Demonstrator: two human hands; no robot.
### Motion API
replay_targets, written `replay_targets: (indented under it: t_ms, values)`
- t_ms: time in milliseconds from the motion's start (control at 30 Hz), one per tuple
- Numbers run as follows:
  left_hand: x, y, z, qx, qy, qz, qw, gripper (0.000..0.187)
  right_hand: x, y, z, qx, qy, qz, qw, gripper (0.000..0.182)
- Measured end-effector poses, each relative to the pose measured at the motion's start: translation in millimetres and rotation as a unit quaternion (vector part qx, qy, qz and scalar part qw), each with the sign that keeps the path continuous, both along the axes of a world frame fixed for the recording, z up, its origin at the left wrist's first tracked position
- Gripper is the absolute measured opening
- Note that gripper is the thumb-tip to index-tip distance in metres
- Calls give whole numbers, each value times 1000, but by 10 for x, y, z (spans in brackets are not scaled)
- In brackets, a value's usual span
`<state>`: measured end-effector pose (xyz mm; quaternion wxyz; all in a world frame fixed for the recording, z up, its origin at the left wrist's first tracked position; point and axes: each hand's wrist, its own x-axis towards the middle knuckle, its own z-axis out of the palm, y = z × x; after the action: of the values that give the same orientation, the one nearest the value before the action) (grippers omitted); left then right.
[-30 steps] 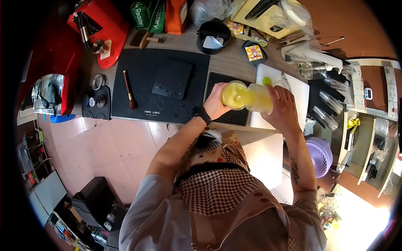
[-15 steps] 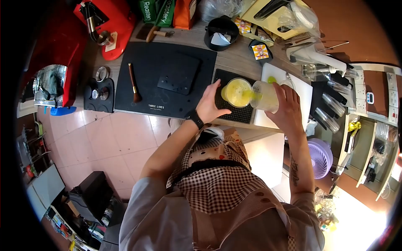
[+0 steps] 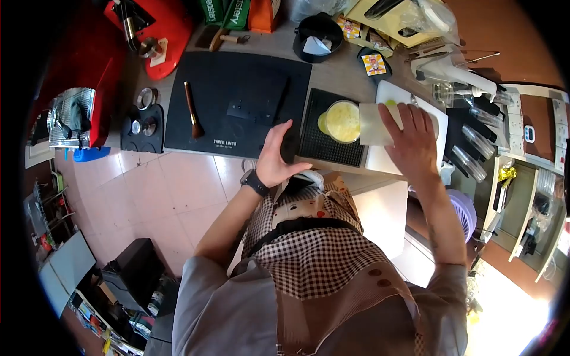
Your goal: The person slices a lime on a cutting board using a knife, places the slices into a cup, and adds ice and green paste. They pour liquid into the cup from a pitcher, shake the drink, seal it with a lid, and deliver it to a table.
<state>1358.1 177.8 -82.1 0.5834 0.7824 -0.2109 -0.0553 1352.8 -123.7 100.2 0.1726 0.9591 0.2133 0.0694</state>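
Note:
A clear cup of yellow juice [image 3: 340, 121] stands on a black ribbed bar mat [image 3: 323, 142]. My right hand [image 3: 411, 142] grips a frosted plastic cup [image 3: 372, 124], tipped on its side with its mouth at the juice cup's rim and looking almost empty. My left hand [image 3: 274, 158] hovers open, fingers spread, to the left of the juice cup and apart from it, over the counter's front edge.
A white cutting board [image 3: 393, 98] with a green lime piece lies under my right hand. A large black mat [image 3: 208, 89] carries a scale and a brush [image 3: 192, 111]. A red machine [image 3: 148, 29] stands at the far left. Clear bottles [image 3: 469, 148] lie to the right.
My left hand has let go of the juice cup and pulled back to the left. The frosted cup has emptied most of its yellow juice into the cup on the mat.

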Motion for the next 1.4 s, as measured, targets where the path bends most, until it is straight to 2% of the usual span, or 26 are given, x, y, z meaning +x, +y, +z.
replay_targets:
  t_ms: [133, 300, 400, 433, 533, 567, 667, 733, 800, 833, 967, 1067, 1100, 1133, 1233, 1333, 1400]
  values:
    - [-55, -2, -44, -22, -23, 10, 999, 101, 136, 251, 297, -109, 60, -6, 992, 81]
    - [-234, 263, -73, -20, -13, 49, 999, 97, 147, 445, 705, -125, 17, 0, 992, 84]
    - [-302, 399, -168, -22, -29, 75, 997, 96, 207, 582, 610, -141, 74, -35, 987, 86]
    - [-314, 438, -157, -25, -13, 78, 997, 95, 254, 573, 454, -141, 78, -9, 987, 86]
    - [-399, 713, -55, -5, -39, 77, 996, 93, 203, 650, 518, -130, 63, -20, 989, 87]
    - [-423, 795, -82, -3, -47, 67, 997, 91, 186, 630, 540, -135, 27, 2, 991, 87]
    - [-482, 820, -169, -12, -37, 57, 998, 89, 291, 682, 380, -154, 79, -12, 985, 88]
    - [-532, 977, -59, 3, -26, 25, 999, 89, 288, 752, 465, -140, 70, -20, 988, 87]
    - [-579, 1007, -83, 8, 2, 40, 999, 88, 217, 670, 470, -133, 56, -44, 989, 86]
    - [-579, 963, -84, -3, 1, 49, 999, 86, 213, 548, 345, -98, 78, -35, 992, 86]
    - [-552, 1039, 58, 2, -32, 52, 998, 78, -12, 150, 153, 93, 61, -150, 982, 91]
    - [-406, 990, 234, -2, -31, 34, 999, 74, -281, -97, 0, 312, 60, -219, 923, 89]
    - [-313, 878, 391, 14, -58, 31, 998, 65, -410, -229, -48, 387, 87, -288, 871, 90]
    - [-224, 741, 544, 17, -79, -1, 997, 62, -571, -399, -136, 476, 85, -310, 819, 91]
    - [118, 97, 1000, 22, -150, -94, 984, 48, -1043, -808, -451, 706, 45, -316, 633, 93]
    - [340, -826, 1202, 67, -192, -182, 962, 47, -1502, -1055, -637, 722, -21, -375, 581, 91]
    - [591, -1503, 1233, 150, -231, -250, 928, 45, -1697, -1082, -695, 722, -48, -395, 566, 93]
